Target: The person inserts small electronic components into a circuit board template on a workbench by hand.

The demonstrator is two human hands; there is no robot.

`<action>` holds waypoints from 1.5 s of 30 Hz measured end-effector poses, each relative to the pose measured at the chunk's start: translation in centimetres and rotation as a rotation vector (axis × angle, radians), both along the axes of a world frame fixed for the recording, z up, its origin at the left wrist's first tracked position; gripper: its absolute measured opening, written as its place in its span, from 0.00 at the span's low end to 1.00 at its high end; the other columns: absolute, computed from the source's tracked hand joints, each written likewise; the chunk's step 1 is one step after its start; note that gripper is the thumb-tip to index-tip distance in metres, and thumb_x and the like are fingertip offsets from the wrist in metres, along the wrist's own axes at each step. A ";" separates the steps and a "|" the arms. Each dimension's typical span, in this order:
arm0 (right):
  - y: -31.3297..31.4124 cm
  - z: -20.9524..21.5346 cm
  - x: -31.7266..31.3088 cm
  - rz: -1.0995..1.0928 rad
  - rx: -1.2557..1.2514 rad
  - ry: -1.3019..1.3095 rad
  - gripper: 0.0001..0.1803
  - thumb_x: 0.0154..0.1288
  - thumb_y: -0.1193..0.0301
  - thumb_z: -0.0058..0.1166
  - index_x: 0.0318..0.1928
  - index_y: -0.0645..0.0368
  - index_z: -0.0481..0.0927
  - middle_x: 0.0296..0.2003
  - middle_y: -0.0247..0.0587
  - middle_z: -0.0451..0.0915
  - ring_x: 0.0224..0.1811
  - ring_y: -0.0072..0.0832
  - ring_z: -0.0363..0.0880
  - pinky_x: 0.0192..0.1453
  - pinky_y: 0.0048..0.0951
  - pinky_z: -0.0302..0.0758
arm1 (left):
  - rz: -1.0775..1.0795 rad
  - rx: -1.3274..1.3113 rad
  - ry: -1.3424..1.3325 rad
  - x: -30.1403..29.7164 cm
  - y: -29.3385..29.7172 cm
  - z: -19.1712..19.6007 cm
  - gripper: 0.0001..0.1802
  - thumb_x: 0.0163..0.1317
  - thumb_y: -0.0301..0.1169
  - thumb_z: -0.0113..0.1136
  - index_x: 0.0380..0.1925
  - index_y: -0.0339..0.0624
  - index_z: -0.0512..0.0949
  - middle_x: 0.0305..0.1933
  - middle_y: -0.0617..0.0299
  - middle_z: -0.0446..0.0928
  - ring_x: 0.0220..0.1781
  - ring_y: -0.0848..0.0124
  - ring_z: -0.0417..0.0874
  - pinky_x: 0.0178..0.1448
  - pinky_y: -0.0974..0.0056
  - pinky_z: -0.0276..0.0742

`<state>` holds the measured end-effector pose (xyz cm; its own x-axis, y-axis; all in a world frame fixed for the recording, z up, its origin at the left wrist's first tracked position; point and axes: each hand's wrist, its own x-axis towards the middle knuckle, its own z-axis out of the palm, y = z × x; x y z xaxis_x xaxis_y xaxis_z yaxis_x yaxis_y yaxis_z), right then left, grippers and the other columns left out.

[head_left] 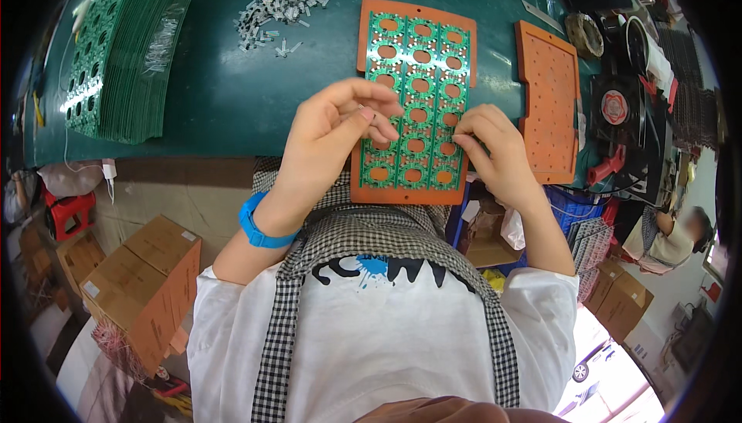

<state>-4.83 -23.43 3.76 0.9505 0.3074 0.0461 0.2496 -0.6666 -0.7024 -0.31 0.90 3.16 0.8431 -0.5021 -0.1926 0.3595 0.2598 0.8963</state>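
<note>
A green circuit board panel [418,75] with rows of round holes lies in an orange tray [369,17] on the dark green table [232,90]. My left hand [332,141] hovers over the panel's lower left, fingers pinched together on what seems a tiny part, too small to make out. My right hand [495,148] rests at the panel's lower right edge, fingertips touching the board. A blue band [259,230] circles my left wrist.
A tall stack of green panels [116,52] leans at the far left. A heap of small grey parts [282,5] lies behind the tray. A second orange tray [550,106] sits to the right. Cardboard boxes [147,284] stand on the floor; another person [680,237] sits at the right.
</note>
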 end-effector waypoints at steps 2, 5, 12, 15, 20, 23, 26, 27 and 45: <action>0.0 -0.1 0.0 0.008 -0.026 -0.003 0.05 0.58 0.80 0.55 0.33 0.64 0.73 0.34 0.44 0.73 0.40 0.41 0.73 0.45 0.34 0.70 | 0.079 0.043 -0.040 0.0 -0.2 0.0 0.15 0.66 0.21 0.49 0.52 0.31 0.69 0.45 0.55 0.76 0.43 0.69 0.83 0.48 0.68 0.77; 0.2 0.0 0.1 0.028 -0.055 -0.018 0.05 0.58 0.80 0.55 0.33 0.64 0.73 0.33 0.44 0.73 0.39 0.41 0.73 0.45 0.35 0.70 | 0.083 0.049 -0.048 0.2 0.0 -0.4 0.15 0.66 0.19 0.48 0.52 0.30 0.68 0.49 0.54 0.74 0.45 0.69 0.82 0.50 0.68 0.80; 0.0 0.1 0.4 0.069 -0.072 -0.010 0.05 0.57 0.80 0.55 0.34 0.64 0.73 0.33 0.44 0.73 0.39 0.42 0.73 0.44 0.35 0.70 | 0.102 0.074 -0.015 0.2 0.3 -0.5 0.19 0.58 0.17 0.59 0.50 0.32 0.71 0.39 0.59 0.77 0.45 0.70 0.83 0.50 0.69 0.80; 0.0 0.1 0.5 0.074 -0.087 -0.022 0.05 0.57 0.79 0.55 0.34 0.64 0.73 0.33 0.44 0.73 0.39 0.41 0.73 0.44 0.35 0.71 | 0.133 0.040 0.002 0.1 0.4 -0.4 0.19 0.56 0.17 0.62 0.49 0.32 0.72 0.35 0.60 0.78 0.44 0.71 0.83 0.50 0.70 0.80; -0.1 -0.4 0.2 0.073 -0.126 -0.099 0.05 0.57 0.78 0.56 0.34 0.62 0.74 0.34 0.41 0.75 0.38 0.40 0.74 0.42 0.35 0.73 | 0.139 0.023 0.036 0.0 0.5 -0.4 0.20 0.58 0.19 0.61 0.51 0.31 0.73 0.37 0.54 0.82 0.41 0.71 0.84 0.47 0.70 0.80; -0.5 -1.4 -0.7 0.064 -0.172 -0.236 0.07 0.55 0.76 0.59 0.35 0.60 0.77 0.35 0.39 0.77 0.36 0.36 0.77 0.39 0.34 0.75 | 0.136 0.004 0.052 -0.1 0.5 -0.3 0.19 0.60 0.20 0.61 0.52 0.30 0.73 0.37 0.52 0.83 0.36 0.72 0.84 0.43 0.70 0.80; -0.4 -1.6 -1.1 0.098 -0.243 -0.413 0.11 0.51 0.73 0.63 0.37 0.59 0.79 0.35 0.37 0.77 0.35 0.34 0.78 0.36 0.32 0.77 | 0.103 -0.006 0.081 -0.4 0.3 -0.3 0.20 0.59 0.21 0.60 0.52 0.30 0.73 0.37 0.51 0.83 0.30 0.75 0.81 0.37 0.73 0.77; -0.3 -1.6 -1.2 0.131 -0.297 -0.502 0.14 0.48 0.71 0.66 0.37 0.59 0.80 0.36 0.37 0.78 0.35 0.33 0.79 0.36 0.31 0.78 | 0.104 -0.005 0.080 -0.5 0.2 -0.2 0.20 0.59 0.21 0.60 0.52 0.30 0.73 0.37 0.51 0.83 0.30 0.75 0.81 0.37 0.73 0.77; 3.3 0.4 -2.5 -0.001 0.164 -0.399 0.07 0.50 0.77 0.64 0.32 0.60 0.81 0.31 0.37 0.78 0.31 0.30 0.78 0.31 0.28 0.73 | -0.153 0.052 0.144 -2.5 -1.8 1.2 0.21 0.58 0.20 0.61 0.53 0.34 0.72 0.35 0.58 0.82 0.28 0.79 0.79 0.33 0.75 0.76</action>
